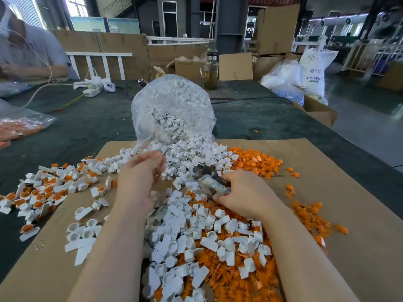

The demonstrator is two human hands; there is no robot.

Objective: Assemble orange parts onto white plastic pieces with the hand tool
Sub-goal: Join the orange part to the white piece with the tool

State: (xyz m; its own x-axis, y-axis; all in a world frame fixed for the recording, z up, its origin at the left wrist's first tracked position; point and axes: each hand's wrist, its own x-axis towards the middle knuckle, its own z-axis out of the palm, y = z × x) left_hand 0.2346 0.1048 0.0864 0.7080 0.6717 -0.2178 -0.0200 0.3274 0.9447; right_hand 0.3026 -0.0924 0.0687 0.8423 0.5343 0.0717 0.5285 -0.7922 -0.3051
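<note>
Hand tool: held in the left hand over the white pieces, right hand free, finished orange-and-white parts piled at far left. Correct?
Not quite: the head view shows the hand tool gripped by the right hand; the left hand is free. The finished parts do lie at far left.

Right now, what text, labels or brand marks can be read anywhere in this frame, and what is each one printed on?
"ABS RESIN" in blue, with a smaller line "ABS" plus blurred characters below: on the white sack at the table's far right.
Partial "ABS RES..." near that sack's top fold.
Small dark print on the brown cardboard sheet beside the right hand: too blurred to read.
Red banners at the top: illegible.
</note>
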